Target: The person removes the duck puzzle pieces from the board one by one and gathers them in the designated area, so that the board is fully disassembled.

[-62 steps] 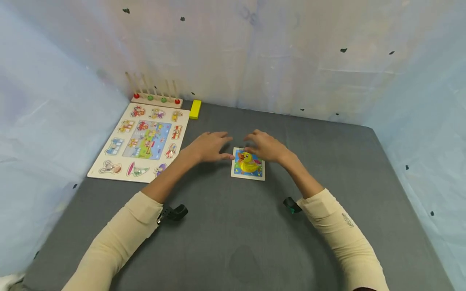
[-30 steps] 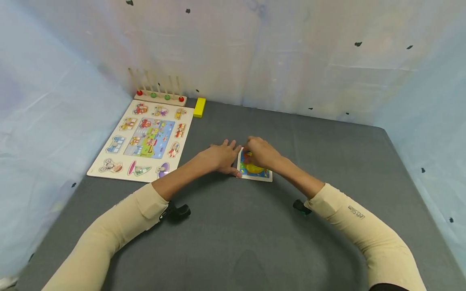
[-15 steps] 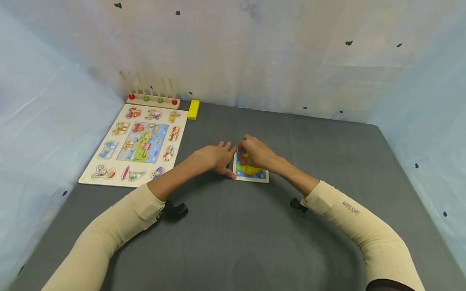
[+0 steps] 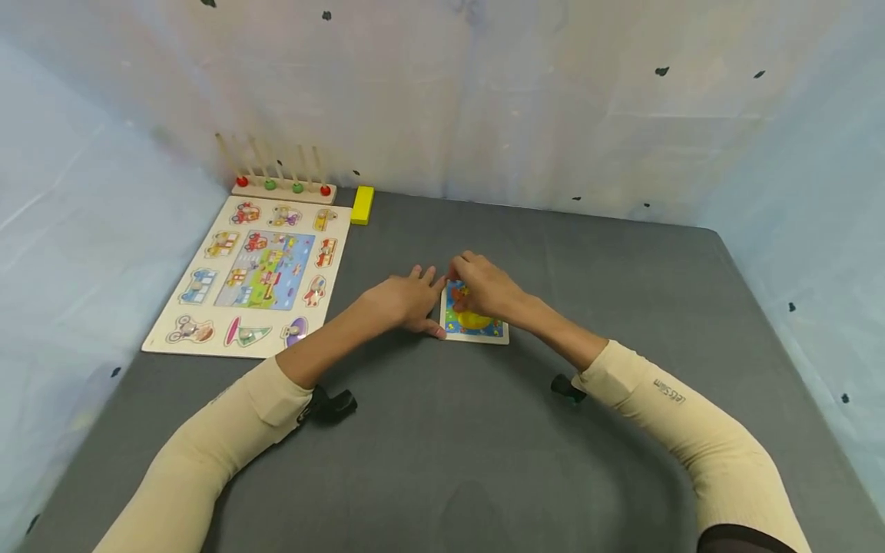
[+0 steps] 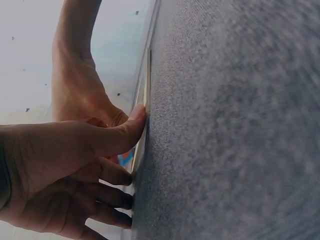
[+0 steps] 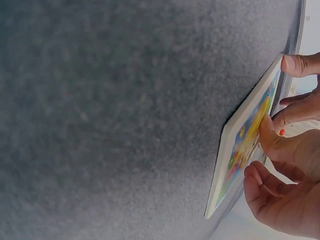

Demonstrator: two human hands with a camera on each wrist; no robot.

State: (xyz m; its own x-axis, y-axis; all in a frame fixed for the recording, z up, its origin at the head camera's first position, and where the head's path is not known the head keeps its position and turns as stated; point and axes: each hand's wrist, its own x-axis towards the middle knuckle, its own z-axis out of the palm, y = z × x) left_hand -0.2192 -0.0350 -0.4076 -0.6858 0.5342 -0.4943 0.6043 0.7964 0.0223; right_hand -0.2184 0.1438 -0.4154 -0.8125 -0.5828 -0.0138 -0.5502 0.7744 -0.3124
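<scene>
- My left hand lies with its fingers spread and fairly straight; it grasps nothing, only touches the left side of the puzzle, the thumb tip at the near corner.
- My right hand is over the puzzle, fingers curled, thumb bent down to its face; I cannot tell whether a piece is pinched there.
- The puzzle lies flat on the grey table, between my hands; it shows a yellow duck, partly hidden by my right hand.
- To my left lies the board, with picture pieces around a printed scene; my left forearm crosses above its near right corner.
- Just behind the board is the peg stand, with red and green beads low on its pegs.
- A yellow block lies just beside the board's far right corner.
</scene>
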